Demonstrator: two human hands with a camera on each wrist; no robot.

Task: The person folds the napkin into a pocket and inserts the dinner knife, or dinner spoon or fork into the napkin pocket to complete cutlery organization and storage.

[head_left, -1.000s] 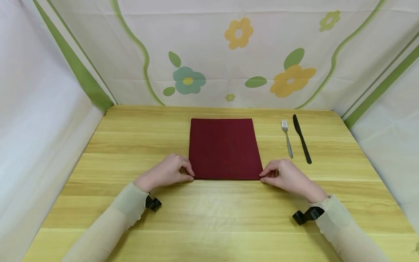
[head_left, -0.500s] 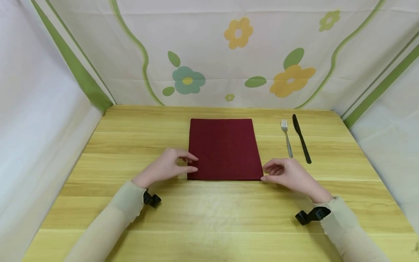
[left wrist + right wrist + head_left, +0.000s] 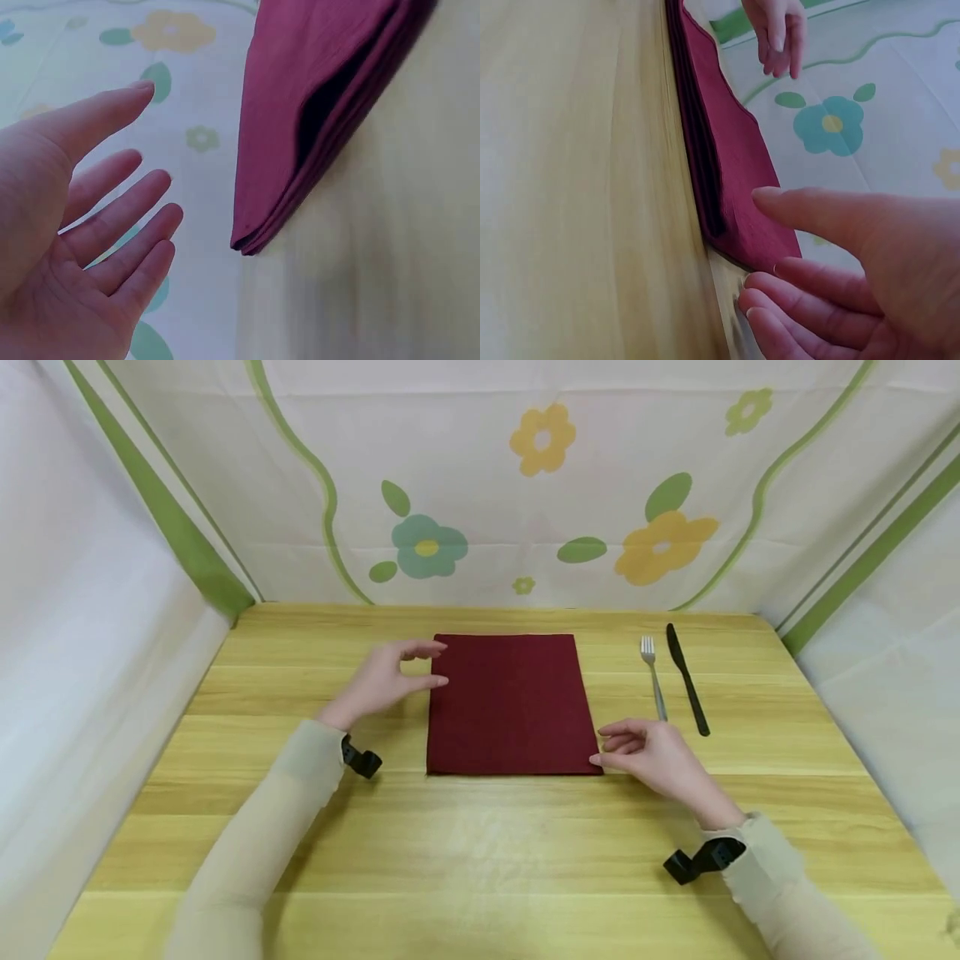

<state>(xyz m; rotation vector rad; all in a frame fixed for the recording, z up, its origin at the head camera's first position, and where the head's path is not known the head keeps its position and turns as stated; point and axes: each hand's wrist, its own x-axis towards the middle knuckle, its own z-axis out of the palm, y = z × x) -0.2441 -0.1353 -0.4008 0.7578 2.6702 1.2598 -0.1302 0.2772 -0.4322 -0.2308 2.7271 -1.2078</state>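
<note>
A dark red folded cloth napkin (image 3: 513, 706) lies flat as a near square on the wooden table. Its stacked layers show along the folded napkin's edge (image 3: 300, 172) in the left wrist view. My left hand (image 3: 382, 678) hovers by the napkin's far left side, thumb and fingers spread apart, holding nothing; the left wrist view shows its fingers extended. At the near right corner is my right hand (image 3: 654, 760), its thumb over the cloth's edge and its fingers loosely bent. In the right wrist view nothing is pinched between the right thumb and fingers (image 3: 810, 307).
Right of the napkin lie a silver fork (image 3: 651, 668) and a black knife (image 3: 686, 677), the fork's handle end close to my right hand. A white curtain (image 3: 480, 468) with printed flowers stands behind the table (image 3: 480, 860), and white cloth closes both sides.
My left hand has let go of the napkin's near left corner and moved away from me along its left side. My right hand has loosened its pinch at the near right corner.
</note>
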